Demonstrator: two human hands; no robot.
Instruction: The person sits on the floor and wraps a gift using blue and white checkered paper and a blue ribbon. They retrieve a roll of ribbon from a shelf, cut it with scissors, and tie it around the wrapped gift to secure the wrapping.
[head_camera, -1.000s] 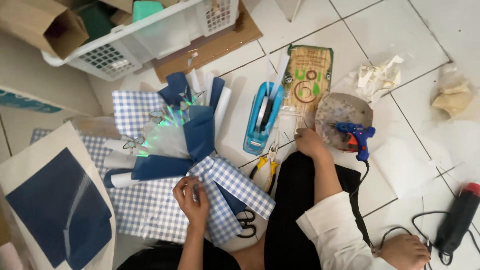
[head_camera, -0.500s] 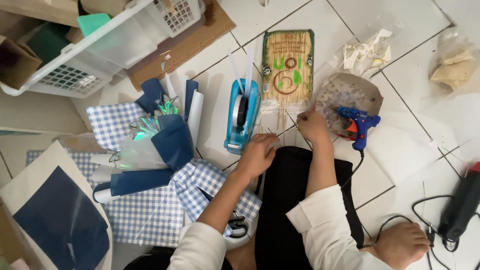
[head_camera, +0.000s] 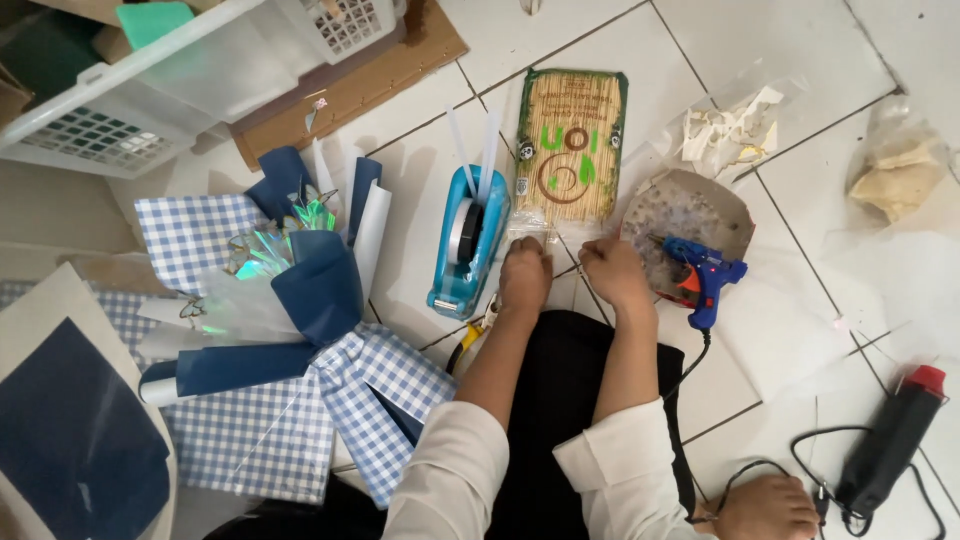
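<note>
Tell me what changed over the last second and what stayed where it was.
The left hand left the checked wrapping paper and moved up and to the right to the open end of the skewer packet, beside the right hand, which was already there. Whether either grips a skewer is unclear. The tape dispenser, glue gun and bouquet stayed put.

A blue tape dispenser (head_camera: 467, 243) sits on the white tiled floor (head_camera: 800, 330) just beside a bouquet (head_camera: 290, 290) wrapped in navy and blue gingham paper. Above it stand a white basket (head_camera: 150, 85) and a cardboard sheet (head_camera: 350, 90). To the right — a blue glue gun (head_camera: 705, 275) rests on a round cardboard scrap (head_camera: 700, 205), with crumpled plastic (head_camera: 735, 130) beyond. A black heat gun (head_camera: 890, 440) lies at the lower right, cord trailing.
</note>
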